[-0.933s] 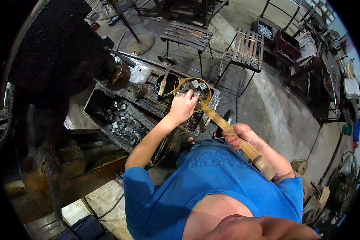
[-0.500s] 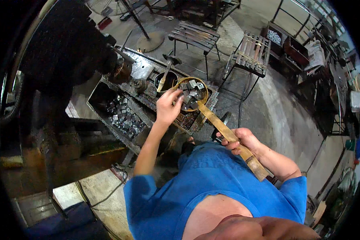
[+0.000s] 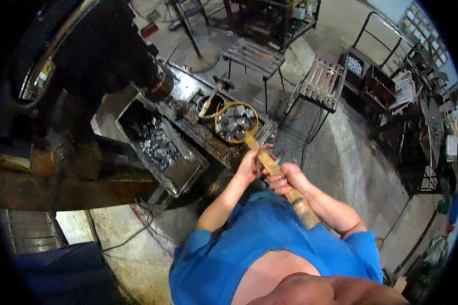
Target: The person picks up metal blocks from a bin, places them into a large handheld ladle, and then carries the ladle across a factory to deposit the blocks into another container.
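A scoop with a long, flat bamboo handle (image 3: 301,207) slants from my chest toward the machine. Its round basket (image 3: 256,123) has a yellow rim and holds several shiny metal blocks (image 3: 234,122). My left hand (image 3: 249,165) is closed round the handle close to the basket. Lower down, nearer my body, my right hand (image 3: 286,179) grips the same handle with its fingers wrapped over it. The basket sits over the grimy machine bed, beside a dark round pot (image 3: 211,105) with a wooden-handled tool in it.
Left of the basket stands an oily metal bin (image 3: 186,172) with many metal blocks inside. A dark machine (image 3: 97,51) fills the upper left. Two slatted stools (image 3: 254,55) stand ahead, and crates of metal parts (image 3: 354,65) are at the far right.
My left hand has left the blocks in the basket and come back onto the bamboo handle. My right hand and the handle have shifted left. The basket sits slightly further left in view.
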Demonstrator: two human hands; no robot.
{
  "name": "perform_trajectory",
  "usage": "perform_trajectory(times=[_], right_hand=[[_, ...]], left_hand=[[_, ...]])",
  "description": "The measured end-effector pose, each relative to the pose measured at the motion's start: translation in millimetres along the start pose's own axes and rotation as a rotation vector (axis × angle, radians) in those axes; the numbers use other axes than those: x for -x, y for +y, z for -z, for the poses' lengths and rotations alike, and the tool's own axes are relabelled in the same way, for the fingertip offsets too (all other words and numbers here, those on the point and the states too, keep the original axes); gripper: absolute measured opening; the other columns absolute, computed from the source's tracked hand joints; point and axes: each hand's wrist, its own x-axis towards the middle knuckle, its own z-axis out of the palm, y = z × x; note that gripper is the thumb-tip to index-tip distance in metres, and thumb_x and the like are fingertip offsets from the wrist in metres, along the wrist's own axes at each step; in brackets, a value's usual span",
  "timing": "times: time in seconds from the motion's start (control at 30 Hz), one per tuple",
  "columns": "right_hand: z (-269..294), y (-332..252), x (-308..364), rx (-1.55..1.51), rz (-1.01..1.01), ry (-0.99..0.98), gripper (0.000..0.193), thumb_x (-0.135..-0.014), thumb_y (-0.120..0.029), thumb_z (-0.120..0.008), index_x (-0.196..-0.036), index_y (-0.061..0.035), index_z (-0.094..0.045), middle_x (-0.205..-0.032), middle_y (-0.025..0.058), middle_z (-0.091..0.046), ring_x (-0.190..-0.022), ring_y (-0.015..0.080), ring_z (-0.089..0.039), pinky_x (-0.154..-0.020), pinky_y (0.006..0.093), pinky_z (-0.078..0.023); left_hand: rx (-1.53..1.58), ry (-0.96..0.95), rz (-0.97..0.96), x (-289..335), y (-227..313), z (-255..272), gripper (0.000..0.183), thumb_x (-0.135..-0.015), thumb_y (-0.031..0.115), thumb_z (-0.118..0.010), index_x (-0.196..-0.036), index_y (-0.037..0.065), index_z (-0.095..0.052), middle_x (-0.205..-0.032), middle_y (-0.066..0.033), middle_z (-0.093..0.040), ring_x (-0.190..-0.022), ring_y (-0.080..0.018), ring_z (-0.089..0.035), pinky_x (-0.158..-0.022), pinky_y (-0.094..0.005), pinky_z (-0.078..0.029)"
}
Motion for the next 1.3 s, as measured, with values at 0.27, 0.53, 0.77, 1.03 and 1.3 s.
perform_trajectory(times=[0.27, 0.53, 0.77, 1.03, 1.3], right_hand=[[-8.5, 4.6, 1.1, -0.037, 0.026, -0.031, 0.03, -0.08, -0.02, -0.04, -0.101, 0.0008, -0.045, -0.065, -0.0032, -0.034, -0.046, 0.0021, -0.029, -0.035, 0.0153, -0.025], [4.7, 9.9, 3.4, -0.211, 0.052, -0.124, 0.047, -0.08, -0.025, -0.047, -0.113, 0.007, -0.039, -0.071, -0.0004, -0.033, -0.051, 0.0043, -0.032, -0.036, 0.0161, -0.027], [-12.5, 13.4, -2.7, -0.054, 0.081, -0.049, 0.047, -0.078, -0.026, -0.054, -0.111, 0.0058, -0.041, -0.069, -0.0023, -0.032, -0.048, 0.0023, -0.029, -0.034, 0.0152, -0.026], [-21.7, 21.3, -2.4, -0.013, 0.156, 0.014, 0.058, -0.074, -0.033, -0.062, -0.112, 0.0064, -0.042, -0.068, -0.003, -0.032, -0.047, 0.0015, -0.028, -0.034, 0.0146, -0.026], [-18.7, 25.0, -1.9, -0.065, 0.146, 0.034, 0.051, -0.075, -0.024, -0.056, -0.111, 0.0077, -0.041, -0.068, -0.0013, -0.033, -0.047, 0.0025, -0.029, -0.034, 0.015, -0.026]], left_hand=[[-0.067, 0.002, 0.044, -3.8, 11.6, -8.4, 0.039, -0.088, 0.037, -0.047, -0.108, 0.005, -0.054, -0.082, -0.0095, -0.059, -0.066, -0.0192, -0.058, -0.061, -0.029, -0.048], [-0.945, 0.12, -0.521, 117.0, 144.8, 68.0, 0.029, -0.079, 0.007, -0.061, -0.105, -0.002, -0.056, -0.08, -0.0075, -0.063, -0.067, -0.0121, -0.06, -0.061, -0.0245, -0.05], [-1.925, 0.935, -0.151, 135.9, 229.9, 241.9, 0.03, -0.065, 0.013, -0.059, -0.095, 0.007, -0.063, -0.089, -0.0141, -0.063, -0.082, -0.0324, -0.06, -0.073, -0.0403, -0.048], [-2.435, 0.642, 0.25, 67.1, 196.4, 329.4, 0.014, -0.071, 0.016, -0.057, -0.08, 0.009, -0.066, -0.088, -0.0094, -0.065, -0.084, -0.0246, -0.063, -0.069, -0.0338, -0.049], [-2.444, 0.672, 0.2, 78.9, 206.4, 321.0, 0.021, -0.064, 0.026, -0.064, -0.076, 0.008, -0.066, -0.079, -0.012, -0.065, -0.077, -0.0281, -0.063, -0.067, -0.0361, -0.05]])
